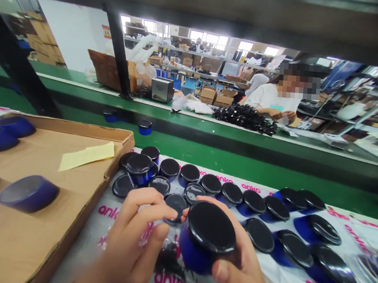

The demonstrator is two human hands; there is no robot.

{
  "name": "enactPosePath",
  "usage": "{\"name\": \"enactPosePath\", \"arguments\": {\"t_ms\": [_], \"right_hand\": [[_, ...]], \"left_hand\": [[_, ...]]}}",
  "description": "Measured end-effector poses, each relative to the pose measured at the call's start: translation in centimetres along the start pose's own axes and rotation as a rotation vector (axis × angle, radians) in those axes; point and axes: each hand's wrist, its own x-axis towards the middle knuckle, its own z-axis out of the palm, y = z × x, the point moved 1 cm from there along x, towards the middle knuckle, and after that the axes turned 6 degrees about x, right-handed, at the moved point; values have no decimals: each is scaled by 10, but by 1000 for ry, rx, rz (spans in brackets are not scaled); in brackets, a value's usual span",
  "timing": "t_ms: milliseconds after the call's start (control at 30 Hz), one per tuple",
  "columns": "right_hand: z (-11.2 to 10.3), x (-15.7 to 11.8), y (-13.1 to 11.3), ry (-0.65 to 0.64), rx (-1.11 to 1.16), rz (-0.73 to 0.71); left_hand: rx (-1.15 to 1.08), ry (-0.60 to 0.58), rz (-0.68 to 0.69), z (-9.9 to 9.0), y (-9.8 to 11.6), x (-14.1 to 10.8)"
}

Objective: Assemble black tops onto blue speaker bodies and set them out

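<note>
My right hand [243, 255] is wrapped around a blue round container with a glossy black lid [211, 228], held tilted above the table with its lid toward me. Just left of it, my left hand [139, 233] has bent fingers, with a gap between forefinger and thumb. Nothing shows in that hand, and it looks apart from the container. Behind both hands stand several more blue containers with black lids [232, 193], and some black lids [124, 185] lie on the sheet. A dark, blurred item [170, 257] lies below, between my hands.
A cardboard tray [82, 211] at left holds blue containers [29, 193] and yellow paper [88, 155]. White sheeting with pink print [171, 282] covers the table. Beyond runs a green conveyor [182, 143]. Across it, a co-worker [271, 98] sits near a heap of black parts [245, 118].
</note>
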Motion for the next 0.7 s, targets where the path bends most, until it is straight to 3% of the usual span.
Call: {"name": "enactPosePath", "arguments": {"t_ms": [100, 167, 300, 433, 567, 700], "right_hand": [[10, 4, 0, 7, 357, 118], [12, 9, -6, 50, 365, 158], [-7, 45, -31, 256, -271, 9], [-41, 124, -49, 452, -765, -217], [-74, 195, -41, 526, -1105, -125], [-83, 214, -38, 476, -1341, 4]], "left_hand": [[55, 82, 6, -4, 2, -1], [136, 156, -5, -7, 2, -2], [262, 239, -4, -14, -1, -5], [297, 288, 3, -16, -3, -7], [305, 281, 34, -16, -10, -6], [302, 300, -6, -15, -19, -5]]}}
